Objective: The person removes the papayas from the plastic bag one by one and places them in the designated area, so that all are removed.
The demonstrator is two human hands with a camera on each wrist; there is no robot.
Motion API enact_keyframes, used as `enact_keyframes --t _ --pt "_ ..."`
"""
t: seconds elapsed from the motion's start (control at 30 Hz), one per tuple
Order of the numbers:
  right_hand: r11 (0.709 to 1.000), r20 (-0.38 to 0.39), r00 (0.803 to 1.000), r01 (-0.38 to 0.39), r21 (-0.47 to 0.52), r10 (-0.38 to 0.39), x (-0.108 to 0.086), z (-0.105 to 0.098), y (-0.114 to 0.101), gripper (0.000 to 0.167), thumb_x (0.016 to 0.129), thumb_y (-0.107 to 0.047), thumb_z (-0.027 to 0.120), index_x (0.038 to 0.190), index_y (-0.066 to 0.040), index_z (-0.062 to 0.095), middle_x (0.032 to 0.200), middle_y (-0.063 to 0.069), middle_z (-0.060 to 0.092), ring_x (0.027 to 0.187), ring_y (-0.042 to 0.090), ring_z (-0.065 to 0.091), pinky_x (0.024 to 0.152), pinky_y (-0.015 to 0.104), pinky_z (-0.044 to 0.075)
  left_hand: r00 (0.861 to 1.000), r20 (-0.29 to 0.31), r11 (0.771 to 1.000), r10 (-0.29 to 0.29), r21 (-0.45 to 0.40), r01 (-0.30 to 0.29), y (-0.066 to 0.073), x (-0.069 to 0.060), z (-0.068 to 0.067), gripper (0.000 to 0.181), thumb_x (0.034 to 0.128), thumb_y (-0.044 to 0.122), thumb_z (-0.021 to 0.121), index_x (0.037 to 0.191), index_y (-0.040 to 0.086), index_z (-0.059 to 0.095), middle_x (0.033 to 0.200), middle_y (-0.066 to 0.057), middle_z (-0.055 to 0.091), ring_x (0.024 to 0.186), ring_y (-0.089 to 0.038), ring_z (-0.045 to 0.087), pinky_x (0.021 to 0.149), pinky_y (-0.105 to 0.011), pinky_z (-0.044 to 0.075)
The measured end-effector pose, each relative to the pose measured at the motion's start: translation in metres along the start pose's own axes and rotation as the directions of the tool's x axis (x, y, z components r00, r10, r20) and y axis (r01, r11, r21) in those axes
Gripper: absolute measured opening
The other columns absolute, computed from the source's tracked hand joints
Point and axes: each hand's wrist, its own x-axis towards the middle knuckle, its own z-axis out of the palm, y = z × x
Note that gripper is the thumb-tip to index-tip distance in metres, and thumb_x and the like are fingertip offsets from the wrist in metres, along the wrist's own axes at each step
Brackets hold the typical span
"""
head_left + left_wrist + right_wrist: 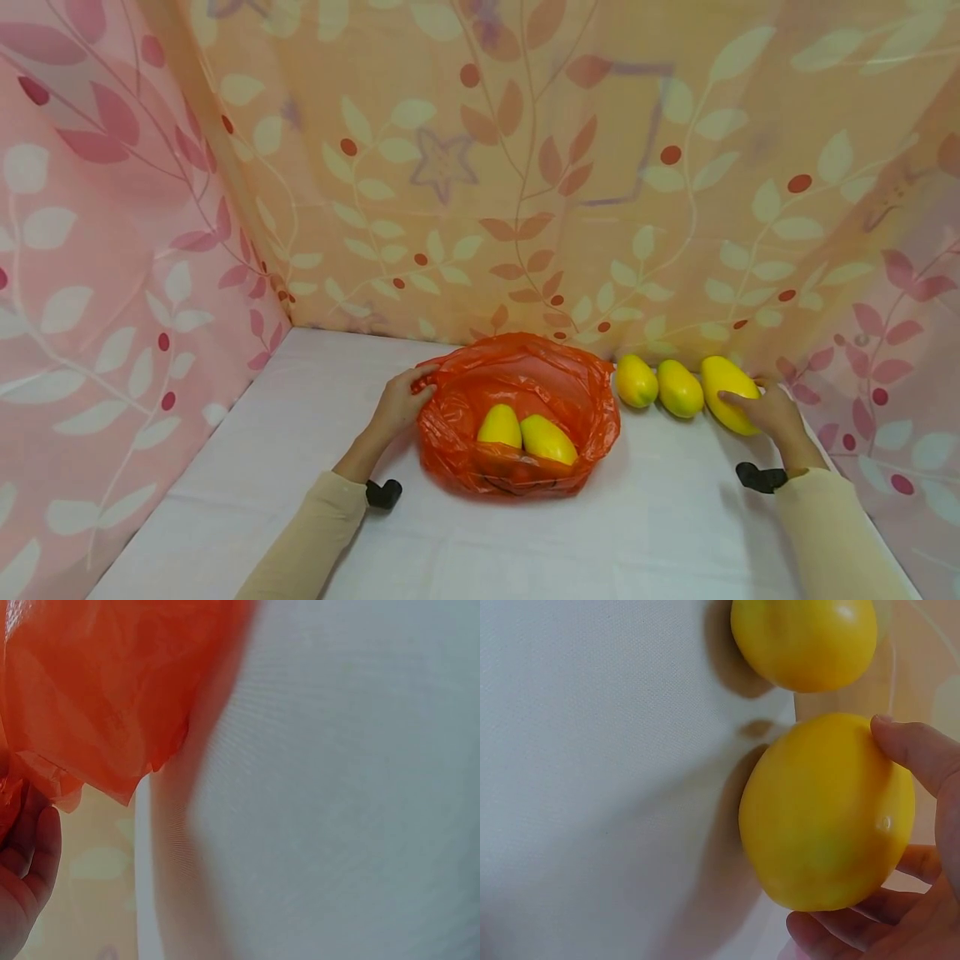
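A red plastic bag (450, 467) lies with its mouth spread wide, and two yellow mangoes (549, 440) sit inside it. At the bag's left rim my left hand (401, 404) grips the plastic; the left wrist view shows its curled fingers (46, 847) against the bag (97, 690). On the right, my right hand (772, 417) holds the rightmost mango (727, 392), thumb on one side and fingers round the other. The right wrist view shows this mango (825, 817) up close, beside another mango (806, 641). Part of the right palm is out of frame there.
Two more mangoes, one near the bag (636, 382) and one in the middle (679, 389), stand in a row at the back of the white table (637, 517). Leaf-patterned cloth (525, 167) hangs behind and along both sides. Black straps (384, 494) circle both wrists.
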Motion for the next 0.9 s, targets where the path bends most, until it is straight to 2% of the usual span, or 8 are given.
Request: enact_keyframes --t 0.27,0.5,0.73,0.9 --pt "1.0 -0.012 1.0 -0.01 -0.017 0.01 -0.001 0.0 -0.001 0.104 0.09 -0.064 0.052 0.145 0.015 0.011 0.142 0.042 0.023 0.122 0.056 0.03 0.106 0.069 0.028 1.0 -0.005 1.0 0.007 0.008 -0.007 -0.001 0.0 0.0 0.04 0.0933 0.011 0.063 0.133 0.009 0.06 0.13 -0.02 0.061 0.123 -0.037 0.055 0.104 -0.052 0.043" --pt "1.0 -0.043 0.999 -0.013 0.01 0.014 0.0 0.002 0.006 0.104 0.089 -0.065 0.051 0.149 0.008 0.01 0.145 0.04 0.021 0.125 0.057 0.028 0.105 0.071 0.028 1.0 -0.012 0.999 0.021 0.03 -0.02 0.0 -0.003 -0.001 0.041 0.092 0.011 0.065 0.132 0.008 0.061 0.13 -0.021 0.061 0.123 -0.039 0.055 0.103 -0.054 0.043" --pt "1.0 -0.069 0.997 0.023 0.019 -0.022 0.004 0.006 0.015 0.103 0.088 -0.061 0.057 0.148 0.01 0.012 0.143 0.039 0.025 0.12 0.054 0.033 0.105 0.069 0.03 1.0 0.0 1.0 -0.003 0.02 0.003 -0.001 -0.003 -0.001 0.04 0.0931 0.013 0.064 0.133 0.009 0.06 0.134 -0.019 0.06 0.128 -0.039 0.052 0.106 -0.054 0.041" --pt "0.999 0.003 1.0 0.012 0.045 -0.012 0.005 0.005 0.017 0.114 0.085 -0.069 0.055 0.149 0.012 0.007 0.146 0.041 0.019 0.125 0.056 0.028 0.105 0.071 0.028 1.0 -0.001 1.0 0.0 0.011 0.0 0.0 -0.002 -0.001 0.04 0.093 0.012 0.064 0.133 0.008 0.06 0.134 -0.019 0.06 0.126 -0.038 0.053 0.104 -0.054 0.043"
